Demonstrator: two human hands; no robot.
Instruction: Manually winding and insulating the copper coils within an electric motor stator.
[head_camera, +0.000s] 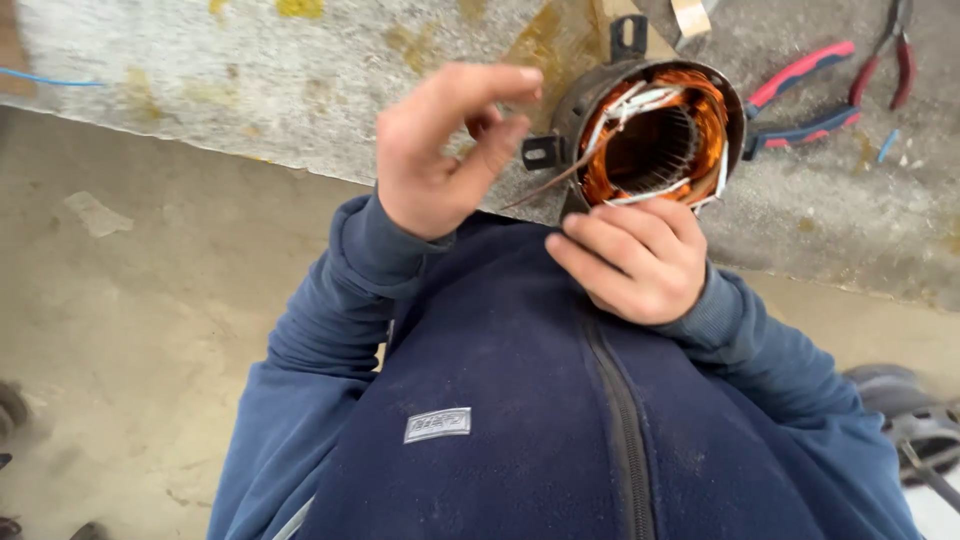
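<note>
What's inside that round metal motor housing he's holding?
Inside the motor housing: orange copper windings with white insulation strips around a dark slotted core. The right hand covers its lower edge.

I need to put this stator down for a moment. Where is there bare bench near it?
Bare bench lies left of the stator, beyond the left hand, up to the blue wire. A smaller patch lies right of the right hand, below the pliers. It is crowded at top right: pliers, cutters and scraps.
</note>
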